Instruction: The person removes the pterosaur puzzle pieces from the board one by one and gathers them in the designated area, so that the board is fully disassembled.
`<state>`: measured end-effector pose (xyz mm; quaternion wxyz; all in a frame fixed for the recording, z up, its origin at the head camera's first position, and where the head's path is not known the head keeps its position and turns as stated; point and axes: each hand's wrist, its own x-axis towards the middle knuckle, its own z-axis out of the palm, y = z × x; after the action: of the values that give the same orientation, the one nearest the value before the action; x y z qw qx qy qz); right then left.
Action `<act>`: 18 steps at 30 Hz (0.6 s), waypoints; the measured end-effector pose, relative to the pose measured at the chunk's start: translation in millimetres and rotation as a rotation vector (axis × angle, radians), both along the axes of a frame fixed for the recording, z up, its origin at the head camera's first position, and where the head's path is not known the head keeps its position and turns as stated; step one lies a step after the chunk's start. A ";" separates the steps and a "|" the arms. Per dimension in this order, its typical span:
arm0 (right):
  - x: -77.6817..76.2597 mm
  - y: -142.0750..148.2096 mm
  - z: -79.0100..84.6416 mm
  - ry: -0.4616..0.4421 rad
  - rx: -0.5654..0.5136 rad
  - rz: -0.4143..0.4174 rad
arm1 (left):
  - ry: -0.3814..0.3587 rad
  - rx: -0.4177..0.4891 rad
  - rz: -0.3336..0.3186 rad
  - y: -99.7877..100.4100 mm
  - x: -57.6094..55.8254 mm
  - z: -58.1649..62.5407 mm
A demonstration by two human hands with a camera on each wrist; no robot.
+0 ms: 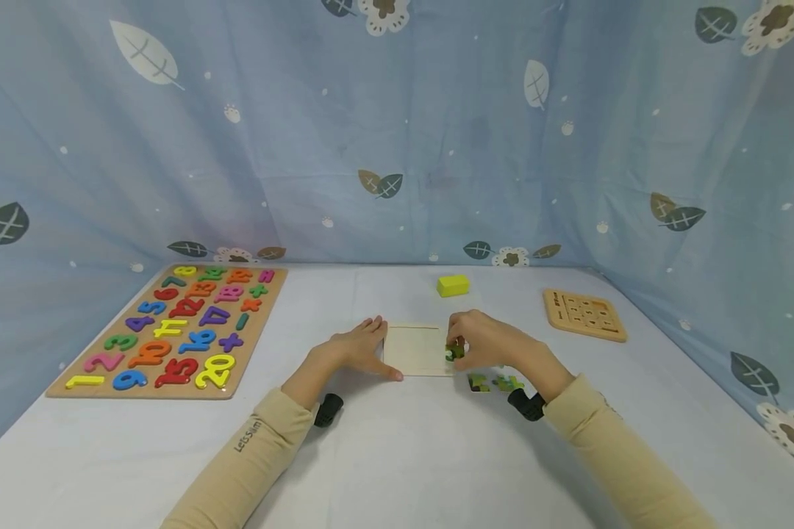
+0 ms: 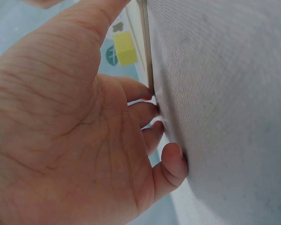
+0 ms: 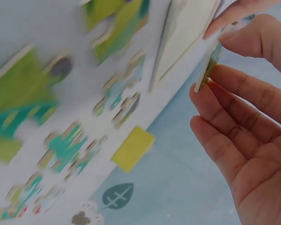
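Observation:
A pale wooden puzzle tray (image 1: pixel 415 353) lies flat in the middle of the table, its inside bare. At its left side rests my left hand (image 1: pixel 357 349), fingers spread along the edge and thumb by the near corner. In the left wrist view, fingertips of the left hand (image 2: pixel 84 126) touch the tray's edge and the cloth. Over the tray's right edge, my right hand (image 1: pixel 486 339) pinches a green jigsaw piece (image 1: pixel 455 351). The right wrist view shows this piece edge-on between thumb and fingers. Loose jigsaw pieces (image 1: pixel 479 383) lie right of the tray, partly hidden by the right hand.
A number board (image 1: pixel 254 334) with colourful numerals and signs lies at the left. Behind the tray stands a yellow-green block (image 1: pixel 453 286). A small wooden board (image 1: pixel 585 314) with numbered tiles sits at the right. A blue patterned curtain (image 1: pixel 397 132) hangs behind the white table.

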<state>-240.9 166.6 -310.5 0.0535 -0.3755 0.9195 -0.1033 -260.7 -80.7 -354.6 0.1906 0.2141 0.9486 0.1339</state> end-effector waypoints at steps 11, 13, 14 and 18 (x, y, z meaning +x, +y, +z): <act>5.4 31.0 -3.0 0.028 -0.001 0.012 | 0.005 0.006 0.005 -2.8 0.9 1.3; 6.2 37.3 -3.7 0.018 -0.002 0.001 | 0.006 0.006 0.004 -2.9 0.4 1.4; 6.7 40.5 -4.1 0.011 -0.003 -0.007 | 0.006 0.008 0.003 -3.0 0.3 1.6; 9.1 53.4 -5.5 0.008 -0.008 -0.027 | 0.006 0.012 -0.004 -3.4 -0.8 1.0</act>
<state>-231.8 220.0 -316.0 0.0471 -0.3637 0.9242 -0.1061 -261.6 -84.1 -353.6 0.1866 0.2176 0.9480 0.1386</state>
